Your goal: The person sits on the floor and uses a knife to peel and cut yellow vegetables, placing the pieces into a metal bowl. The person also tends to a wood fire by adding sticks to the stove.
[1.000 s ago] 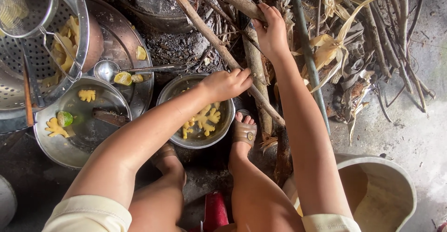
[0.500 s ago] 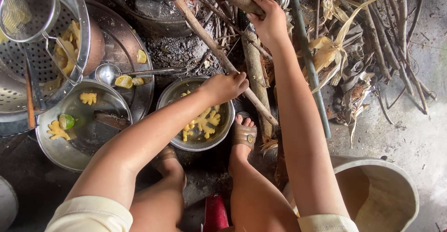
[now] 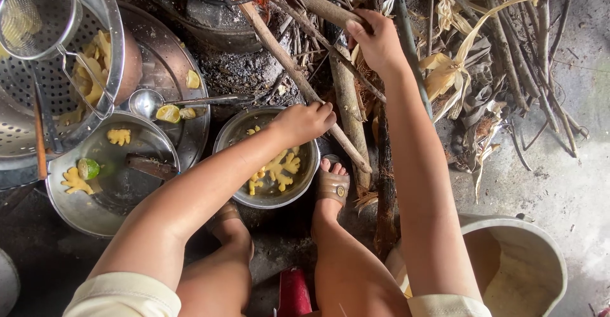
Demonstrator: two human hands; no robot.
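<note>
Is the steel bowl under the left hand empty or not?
Not empty: the steel bowl holds a few yellow pieces, mostly bare bottom.

Dark, sooty ground (image 3: 267, 241) carries everything. Firewood sticks (image 3: 346, 113) lie on it, fanned around and under the right hand's grip on a thick branch (image 3: 318, 2). Steel bowl (image 3: 305, 183) w/ yellow pieces sits directly below the left hand's grip on a thin stick (image 3: 279, 50). Left of that: round steel tray (image 3: 184, 56) and a second bowl (image 3: 82, 212). Dry husks (image 3: 457, 69) right of the grip; pale bucket (image 3: 540, 253) nearer the person, lower right.
</note>
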